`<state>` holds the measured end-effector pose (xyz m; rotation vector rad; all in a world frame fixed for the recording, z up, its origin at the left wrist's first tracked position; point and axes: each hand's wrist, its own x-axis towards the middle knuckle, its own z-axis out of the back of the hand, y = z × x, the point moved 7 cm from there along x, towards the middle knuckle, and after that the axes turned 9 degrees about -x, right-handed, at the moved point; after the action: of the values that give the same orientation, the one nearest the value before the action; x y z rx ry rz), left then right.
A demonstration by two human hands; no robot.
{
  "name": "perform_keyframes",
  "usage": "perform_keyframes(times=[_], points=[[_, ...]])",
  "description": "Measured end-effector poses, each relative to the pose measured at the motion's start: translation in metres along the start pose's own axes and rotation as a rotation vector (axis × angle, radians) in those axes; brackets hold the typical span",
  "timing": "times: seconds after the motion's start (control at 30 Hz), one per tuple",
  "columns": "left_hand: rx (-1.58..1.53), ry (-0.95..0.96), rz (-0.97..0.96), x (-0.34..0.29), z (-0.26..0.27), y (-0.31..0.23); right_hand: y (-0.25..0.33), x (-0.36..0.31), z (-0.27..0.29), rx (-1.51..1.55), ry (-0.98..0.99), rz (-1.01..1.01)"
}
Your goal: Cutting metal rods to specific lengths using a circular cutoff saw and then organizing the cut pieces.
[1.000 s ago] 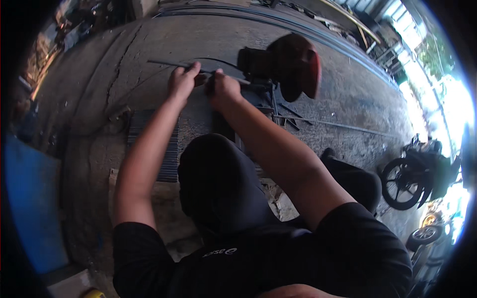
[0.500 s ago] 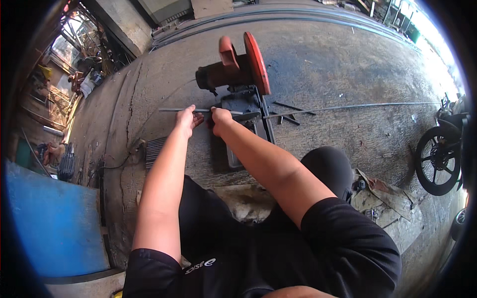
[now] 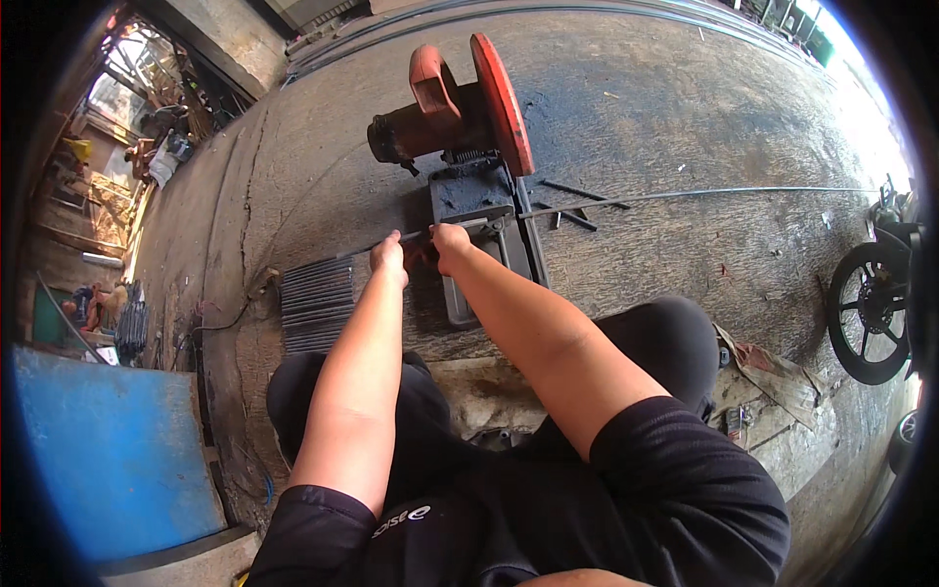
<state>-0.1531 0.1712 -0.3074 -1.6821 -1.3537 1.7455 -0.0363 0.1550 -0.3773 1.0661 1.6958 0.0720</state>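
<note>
My left hand (image 3: pixel 388 256) is closed on a thin grey metal rod (image 3: pixel 414 235), left of the cut-off saw's base. Close beside it, my right hand (image 3: pixel 450 245) is closed too, apparently on the same rod near the saw's clamp (image 3: pixel 504 220); its fingertips are mostly hidden. The cut-off saw (image 3: pixel 435 112) has a red disc guard (image 3: pixel 501 103), a red handle (image 3: pixel 430 83) and a dark motor. Its head stands raised over the grey base (image 3: pixel 474 186). From the saw's right side a long thin rod (image 3: pixel 704 194) runs across the floor.
A row of cut rods (image 3: pixel 318 303) lies left of my hands. Several short dark pieces (image 3: pixel 577 220) lie right of the saw. A blue panel (image 3: pixel 108 450) stands at the left, a motorcycle wheel (image 3: pixel 866 313) at the far right. Long bars (image 3: pixel 489 15) stretch along the back.
My left hand has come nearer to my right hand. The view has tilted, so the saw appears higher and more of the cut rods shows.
</note>
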Motion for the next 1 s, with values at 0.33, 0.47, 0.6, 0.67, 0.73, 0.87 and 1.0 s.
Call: perform_keyframes(times=[0.33,0.47,0.6,0.67,0.73,0.87,1.0], points=[[-0.115,-0.11,0.216,0.09,0.0,0.084,-0.007,0.056,0.028,-0.136,0.016,-0.008],[0.123,-0.086,0.248,0.131,-0.009,0.121,-0.014,0.079,0.047,-0.131,-0.016,-0.026],[0.205,-0.006,0.311,0.156,-0.013,0.15,-0.028,0.095,0.055,-0.267,-0.101,-0.02],[0.326,-0.042,0.259,0.16,-0.013,0.154,-0.033,0.093,0.06,-0.232,-0.097,-0.029],[0.462,-0.109,0.215,0.162,-0.012,0.152,-0.033,0.09,0.064,-0.197,-0.126,-0.045],[0.694,-0.175,0.17,0.168,-0.013,0.148,-0.023,0.081,0.071,-0.265,-0.194,-0.091],[0.956,-0.123,0.151,0.175,-0.018,0.145,-0.016,0.067,0.078,-0.382,-0.203,-0.066]])
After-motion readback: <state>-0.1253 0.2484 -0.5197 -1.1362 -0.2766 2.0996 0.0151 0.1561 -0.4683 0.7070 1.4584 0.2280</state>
